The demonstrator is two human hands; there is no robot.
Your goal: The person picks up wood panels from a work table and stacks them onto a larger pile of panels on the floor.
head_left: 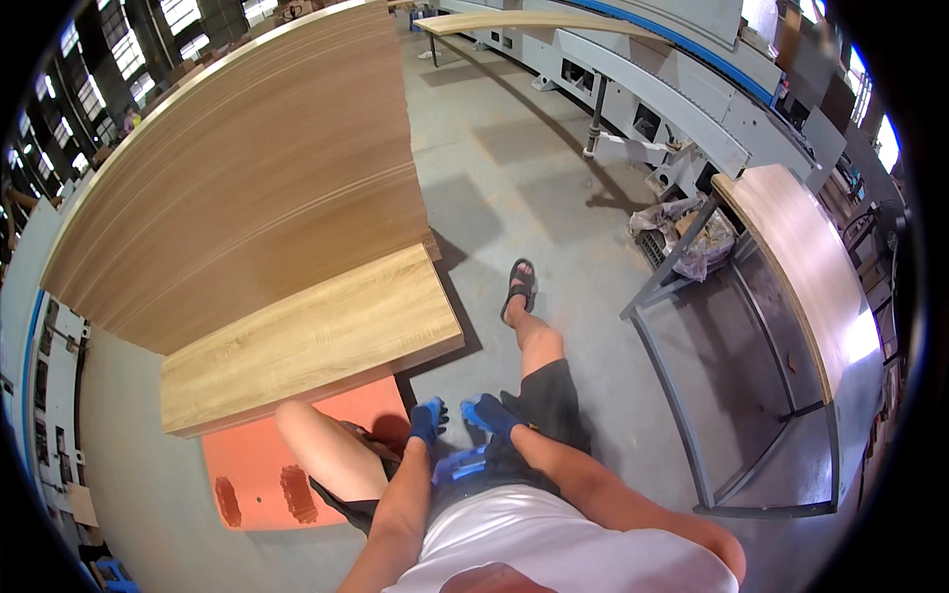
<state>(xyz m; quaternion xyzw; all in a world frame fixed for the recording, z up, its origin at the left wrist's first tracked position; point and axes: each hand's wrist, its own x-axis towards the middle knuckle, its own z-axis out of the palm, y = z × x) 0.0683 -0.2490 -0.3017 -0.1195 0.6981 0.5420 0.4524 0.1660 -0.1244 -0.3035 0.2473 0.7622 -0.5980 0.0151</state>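
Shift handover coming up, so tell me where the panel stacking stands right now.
Done, it seems: a tall stack of dark wood panels and a lower, lighter stack stand on the orange pallet. In hand: nothing. The gloved left hand and right hand hang empty between the knees. Possibly left: one board on the metal table and one on the machine conveyor.

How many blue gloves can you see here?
2. One blue glove is on the left hand, and the other is on the right hand. The two are close together above the person's lap.
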